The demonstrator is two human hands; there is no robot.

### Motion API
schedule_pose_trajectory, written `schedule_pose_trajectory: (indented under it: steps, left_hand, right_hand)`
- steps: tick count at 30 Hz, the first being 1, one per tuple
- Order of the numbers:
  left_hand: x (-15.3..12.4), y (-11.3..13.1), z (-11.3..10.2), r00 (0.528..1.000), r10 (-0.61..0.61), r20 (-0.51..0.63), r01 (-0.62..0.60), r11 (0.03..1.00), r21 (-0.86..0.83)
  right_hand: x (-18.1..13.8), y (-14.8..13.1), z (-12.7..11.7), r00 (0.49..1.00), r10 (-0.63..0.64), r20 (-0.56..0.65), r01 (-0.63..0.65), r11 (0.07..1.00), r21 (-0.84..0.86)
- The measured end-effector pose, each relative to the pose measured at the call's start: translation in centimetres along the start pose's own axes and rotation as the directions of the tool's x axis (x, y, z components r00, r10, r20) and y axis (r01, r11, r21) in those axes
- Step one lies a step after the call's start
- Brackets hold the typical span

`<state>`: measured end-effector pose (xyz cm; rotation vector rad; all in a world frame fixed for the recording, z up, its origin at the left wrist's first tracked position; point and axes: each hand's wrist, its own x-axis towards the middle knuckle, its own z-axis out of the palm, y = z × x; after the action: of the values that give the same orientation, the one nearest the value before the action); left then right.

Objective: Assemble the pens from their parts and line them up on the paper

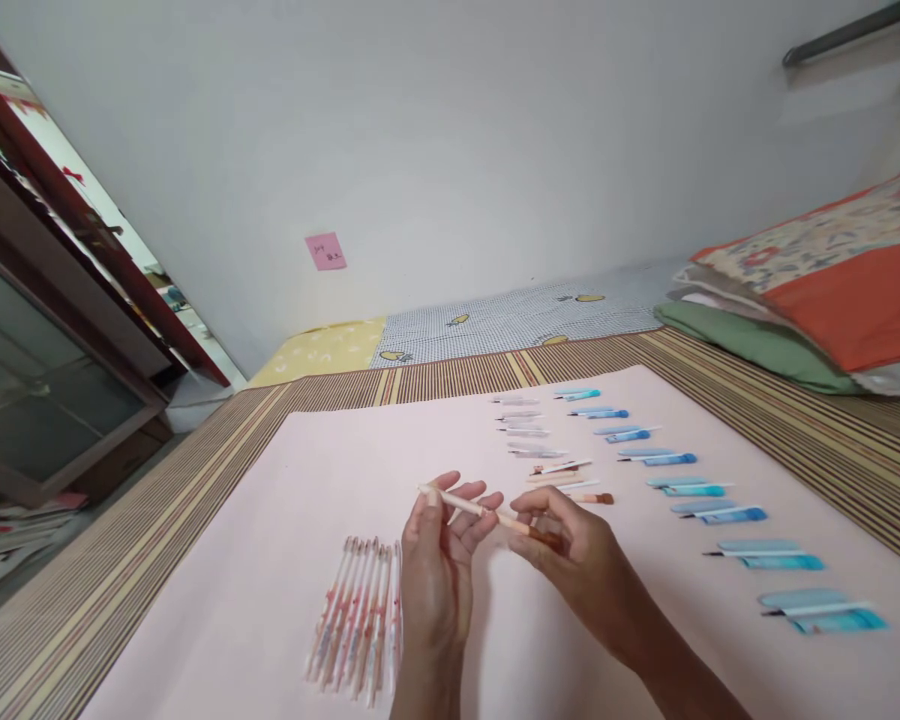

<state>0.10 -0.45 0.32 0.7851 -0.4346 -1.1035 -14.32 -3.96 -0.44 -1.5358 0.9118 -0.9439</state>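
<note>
A slim pen (461,501), cream at one end and peach to brown at the other, is held level between my two hands above the pale pink sheet. My left hand (436,570), palm up, pinches the cream end between thumb and fingers. The brown end sits in the closed fingers of my right hand (581,545), which hides part of it. Just beyond my right hand lie peach and brown pen parts (559,478) with a white refill. Left of my left wrist, several white pens (352,620) with pink and red patterns lie side by side.
Sets of blue pen parts (720,490) run in a slanting row down the right. Pale pen parts (525,430) lie farther back. The pink sheet (270,540) rests on a striped mat (217,440). Folded bedding (847,320) is piled at the right.
</note>
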Motion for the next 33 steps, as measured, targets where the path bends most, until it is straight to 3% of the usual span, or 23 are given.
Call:
schedule_pose_trajectory:
  steps: [4, 8, 10, 16, 22, 29, 33]
  left_hand:
    - [-0.24, 0.19, 0.16, 1.0, 0.001, 0.017, -0.001, 1.0, -0.007]
    - [-0.41, 0.31, 0.14, 0.998, -0.005, 0.07, 0.005, 1.0, 0.007]
    - [-0.34, 0.3, 0.07, 0.998, 0.001, 0.063, -0.001, 1.0, 0.011]
    - [-0.22, 0.3, 0.18, 1.0, 0.012, 0.014, -0.012, 1.0, 0.01]
    - [-0.38, 0.38, 0.23, 0.999, 0.011, 0.039, -0.012, 0.999, 0.033]
    - [-0.19, 0.52, 0.28, 1.0, 0.017, -0.01, -0.017, 1.0, -0.005]
    - [-0.31, 0.63, 0.36, 1.0, 0.02, -0.001, -0.02, 1.0, 0.006]
  right_hand:
    - [-0.08, -0.12, 0.22, 0.997, -0.067, -0.044, 0.063, 0.994, -0.087]
    - [0.23, 0.03, 0.4, 0.984, 0.115, 0.134, -0.127, 0.989, 0.078]
    - [0.26, 0.06, 0.34, 0.979, 0.114, 0.172, -0.131, 0.987, 0.095]
    - [-0.1, 0.01, 0.07, 0.999, -0.05, -0.021, 0.049, 0.997, -0.067]
    - [0.29, 0.35, 0.07, 0.985, 0.088, 0.146, -0.102, 0.99, 0.095]
    - [-0.06, 0.19, -0.14, 0.999, 0.033, -0.027, -0.032, 0.999, 0.011]
    - [-0.16, 0.16, -0.12, 0.999, 0.026, -0.029, -0.027, 0.998, -0.053]
